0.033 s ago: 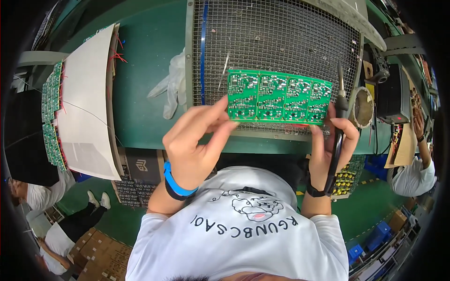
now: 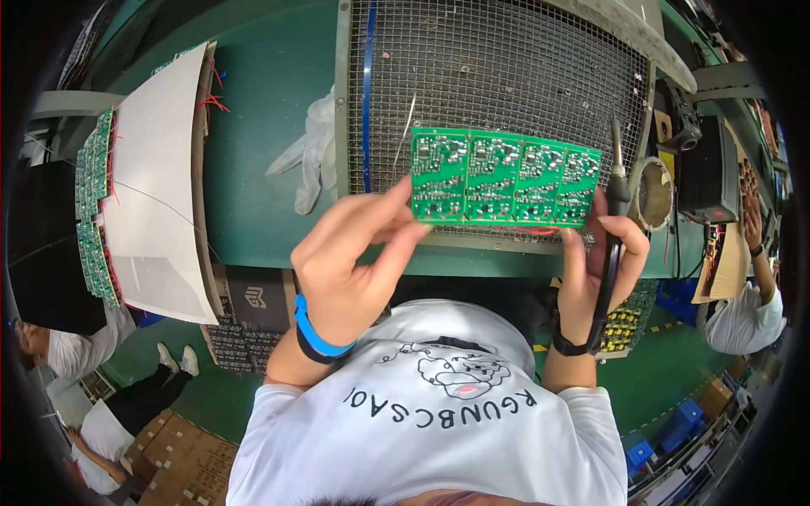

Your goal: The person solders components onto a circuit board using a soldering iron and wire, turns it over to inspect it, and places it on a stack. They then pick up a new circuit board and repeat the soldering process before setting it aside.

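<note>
A green circuit board panel (image 2: 494, 221), split into several like sections dotted with small components, is held up between my two hands. My left hand (image 2: 354, 253) pinches its left end between thumb and fingers. At the right end, my right hand (image 2: 620, 253) grips the board's lower corner. That same hand also holds a soldering iron (image 2: 618, 190), its metal tip pointing away from me and its black cable running down along my wrist. Red wire (image 2: 540, 230) shows under the board's near edge. Below the board lies a metal mesh (image 2: 489, 76) in a grey frame.
Left on the green bench are a translucent glove (image 2: 314, 160) and a white sheet (image 2: 160, 194) beside several more boards (image 2: 95, 207). A round tin (image 2: 655, 194) and a black box with a red light (image 2: 709, 173) stand right. Other people are at both sides.
The board has shifted very slightly toward me and to the right, tilting a little, with both hands keeping their grip. The soldering iron has moved slightly right along with my right hand.
</note>
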`<state>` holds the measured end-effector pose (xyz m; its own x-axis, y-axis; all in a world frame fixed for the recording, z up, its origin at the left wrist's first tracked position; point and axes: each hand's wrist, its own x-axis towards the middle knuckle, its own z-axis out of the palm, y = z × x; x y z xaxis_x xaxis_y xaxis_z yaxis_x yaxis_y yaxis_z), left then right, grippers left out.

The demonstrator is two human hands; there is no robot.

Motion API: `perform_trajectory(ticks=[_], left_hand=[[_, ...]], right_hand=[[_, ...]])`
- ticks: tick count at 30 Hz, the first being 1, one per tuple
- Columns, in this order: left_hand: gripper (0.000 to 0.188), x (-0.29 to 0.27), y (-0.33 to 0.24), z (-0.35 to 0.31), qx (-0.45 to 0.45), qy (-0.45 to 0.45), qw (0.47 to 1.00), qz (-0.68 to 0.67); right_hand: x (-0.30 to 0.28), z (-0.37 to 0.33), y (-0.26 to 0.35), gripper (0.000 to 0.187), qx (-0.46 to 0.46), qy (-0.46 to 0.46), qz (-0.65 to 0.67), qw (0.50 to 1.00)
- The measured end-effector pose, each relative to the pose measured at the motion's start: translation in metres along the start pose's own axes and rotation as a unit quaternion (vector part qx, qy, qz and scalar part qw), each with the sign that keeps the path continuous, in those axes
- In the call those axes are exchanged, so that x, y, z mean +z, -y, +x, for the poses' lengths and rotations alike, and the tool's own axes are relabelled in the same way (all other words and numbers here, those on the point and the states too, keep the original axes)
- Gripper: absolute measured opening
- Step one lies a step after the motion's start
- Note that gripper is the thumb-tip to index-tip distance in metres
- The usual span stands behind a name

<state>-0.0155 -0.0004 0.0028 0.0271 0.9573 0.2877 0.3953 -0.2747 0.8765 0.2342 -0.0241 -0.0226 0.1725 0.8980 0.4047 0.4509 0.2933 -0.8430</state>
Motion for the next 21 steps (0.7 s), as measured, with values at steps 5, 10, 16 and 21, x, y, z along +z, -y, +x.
perform_trajectory(ticks=[5, 10, 16, 21], left_hand=[[0.040, -0.011, -0.017, -0.007, 0.018, 0.006, 0.999, -0.036], [0.040, -0.016, -0.020, -0.014, 0.033, 0.007, 0.996, -0.079], [0.042, -0.019, -0.022, -0.018, 0.056, 0.010, 0.996, -0.065], [0.044, -0.021, -0.023, -0.021, 0.068, 0.016, 0.996, -0.054]], right_hand=[[-0.008, -0.003, 0.001, 0.046, 0.034, 0.011, 0.156, 0.987], [-0.014, -0.006, 0.004, 0.048, -0.001, 0.016, 0.161, 0.987], [-0.015, -0.010, 0.008, 0.049, -0.030, -0.005, 0.171, 0.985], [-0.018, -0.015, 0.011, 0.050, -0.032, -0.014, 0.182, 0.983]])
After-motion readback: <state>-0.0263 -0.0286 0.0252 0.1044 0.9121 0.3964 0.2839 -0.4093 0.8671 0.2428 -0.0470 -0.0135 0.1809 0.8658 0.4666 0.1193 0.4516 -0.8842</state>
